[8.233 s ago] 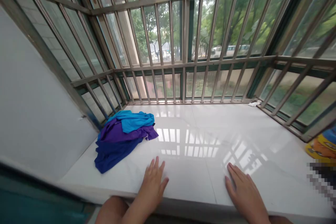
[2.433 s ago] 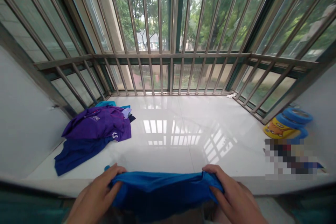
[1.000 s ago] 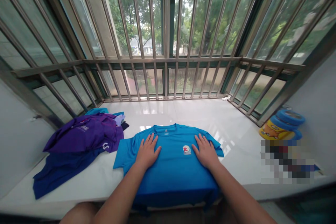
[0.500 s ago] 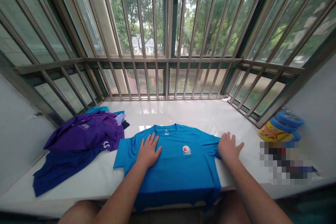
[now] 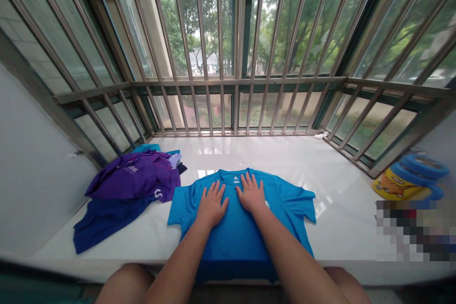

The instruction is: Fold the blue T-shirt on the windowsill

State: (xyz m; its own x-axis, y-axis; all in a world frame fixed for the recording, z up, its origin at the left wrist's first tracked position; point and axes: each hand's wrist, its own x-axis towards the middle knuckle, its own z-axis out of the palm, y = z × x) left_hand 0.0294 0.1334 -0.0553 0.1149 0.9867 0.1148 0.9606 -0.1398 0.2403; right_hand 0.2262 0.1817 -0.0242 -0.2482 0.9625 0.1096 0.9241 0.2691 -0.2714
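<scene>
A blue T-shirt lies spread on the white ledge, its collar toward the window and its lower part hanging over the front edge. My left hand rests flat on the upper chest, left of the collar, fingers stretched out. On the other side of the collar, my right hand lies palm down with its fingers apart, touching the cloth. It covers most of the round chest emblem. Both short sleeves are laid out to the sides, the right one slightly creased.
Left of the shirt is a heap of clothes, with a purple garment over a dark blue one. A blue and yellow jug stands at the right, beside a blurred-out patch. Metal bars line the window behind the white ledge.
My right hand has moved left from the shirt's right sleeve to the chest near the collar. The left hand stays on the chest. The view has turned slightly left.
</scene>
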